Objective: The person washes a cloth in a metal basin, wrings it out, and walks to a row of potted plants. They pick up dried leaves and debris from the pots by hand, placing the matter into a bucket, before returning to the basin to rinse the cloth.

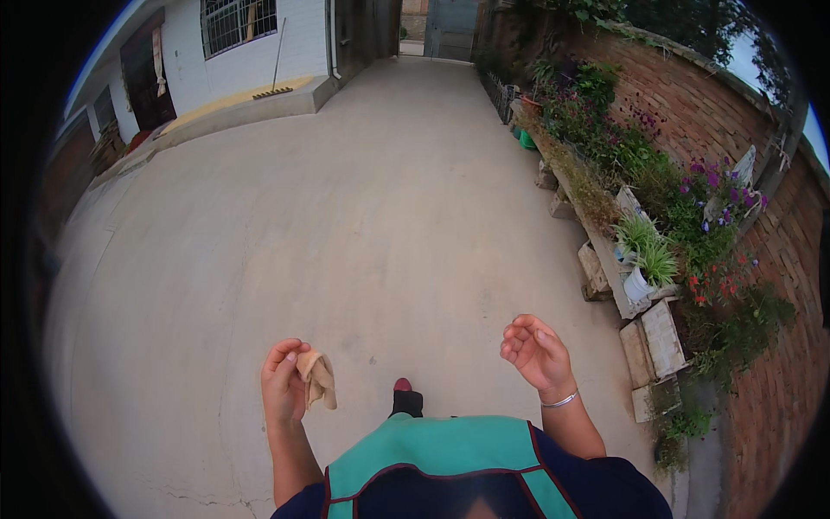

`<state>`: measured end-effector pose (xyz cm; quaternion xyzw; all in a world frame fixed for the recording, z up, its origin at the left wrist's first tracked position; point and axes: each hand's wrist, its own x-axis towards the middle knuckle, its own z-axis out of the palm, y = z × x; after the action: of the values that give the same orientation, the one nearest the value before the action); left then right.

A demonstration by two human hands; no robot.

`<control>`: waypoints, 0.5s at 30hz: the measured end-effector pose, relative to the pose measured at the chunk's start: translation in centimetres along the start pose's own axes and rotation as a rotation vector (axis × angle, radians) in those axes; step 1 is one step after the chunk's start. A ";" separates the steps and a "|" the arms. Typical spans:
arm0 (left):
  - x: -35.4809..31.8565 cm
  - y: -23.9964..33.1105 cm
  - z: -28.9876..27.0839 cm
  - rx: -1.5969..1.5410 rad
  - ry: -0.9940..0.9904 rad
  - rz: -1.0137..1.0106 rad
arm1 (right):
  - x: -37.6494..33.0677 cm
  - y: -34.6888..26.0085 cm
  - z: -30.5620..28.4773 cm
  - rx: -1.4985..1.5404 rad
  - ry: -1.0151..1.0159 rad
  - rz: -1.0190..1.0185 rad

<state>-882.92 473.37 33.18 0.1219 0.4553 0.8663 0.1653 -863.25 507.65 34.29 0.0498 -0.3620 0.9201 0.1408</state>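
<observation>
Head view: far beyond the teal apron [432, 445] and off to its left, a rake [273, 92] stands on a raised step [232, 111], its handle tipped against the white wall [304, 39], which seems to be what holds it up. Nearer, just beyond the apron's left side, the left hand [284, 385] is narrow, thumb and fingers pinching a tan cloth [320, 381] by its upper part; gripped only there, the folded fabric hangs down on the hand's inner side, limp under its own weight. Straight ahead of the apron's top edge, one red shoe [403, 384] shows below a dark trouser leg [408, 402]. Beyond the apron's right side, the right hand [539, 356] is raised, half-curled with the thumb apart from the fingers, and nothing shows in its grasp; a silvery bracelet [559, 400] circles that wrist. Farther right of the apron, a white pot [638, 286] with a leafy plant sits on a long ledge [577, 183] propped on blocks, probably to lift it off the ground, alongside the brick wall [692, 95].
</observation>
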 end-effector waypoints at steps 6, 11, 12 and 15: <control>28.5 -3.9 9.4 -0.019 -0.149 -0.121 | 20.2 -6.7 -9.0 -0.033 0.167 -0.080; 50.6 -8.7 16.5 0.044 -0.318 -0.214 | 36.2 -11.8 -17.7 -0.057 0.193 -0.239; 55.0 -10.8 17.6 0.042 -0.338 -0.220 | 39.3 -12.7 -20.2 -0.034 0.223 -0.262; 67.7 -15.6 20.5 0.013 -0.336 -0.226 | 50.4 -15.3 -28.6 0.024 0.255 -0.274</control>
<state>-934.78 523.95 35.74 0.2139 0.4378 0.8066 0.3345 -906.55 549.01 33.10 -0.0169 -0.3201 0.8953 0.3093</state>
